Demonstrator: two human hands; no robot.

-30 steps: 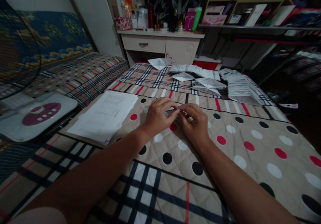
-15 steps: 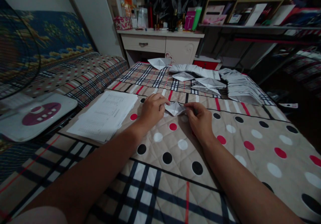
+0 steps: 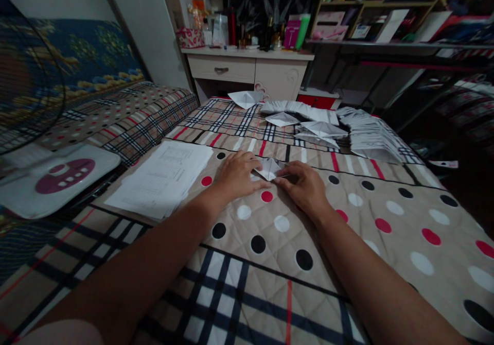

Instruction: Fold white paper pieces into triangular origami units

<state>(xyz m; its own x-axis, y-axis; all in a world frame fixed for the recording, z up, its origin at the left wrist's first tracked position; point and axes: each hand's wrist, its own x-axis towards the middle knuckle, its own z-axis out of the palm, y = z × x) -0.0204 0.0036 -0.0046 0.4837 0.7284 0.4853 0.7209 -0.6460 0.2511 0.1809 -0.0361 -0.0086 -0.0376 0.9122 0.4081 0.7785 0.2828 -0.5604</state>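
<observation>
A small folded paper piece (image 3: 269, 169), white with creases meeting at its middle, lies on the patterned bedspread (image 3: 247, 252) between my hands. My left hand (image 3: 240, 174) grips its left end, the thumb stretched along the near edge and the fingers over the far side. From the right, my right hand (image 3: 304, 184) holds the other end between thumb and fingers, the thumb tip close to the near point. Both ends of the paper are partly covered by fingers. Left of my left hand rests a stack of printed sheets (image 3: 162, 177).
Several folded papers (image 3: 322, 128) lie farther back, beside a long row of packed folded pieces (image 3: 372, 134). One more folded paper (image 3: 246, 99) is near the far edge. A fan (image 3: 57, 175) stands at left, and a white dresser (image 3: 247, 67) is beyond the bed.
Both thumbs have come down to the near edge of the folded paper. My right hand has moved slightly left, closer to my left hand.
</observation>
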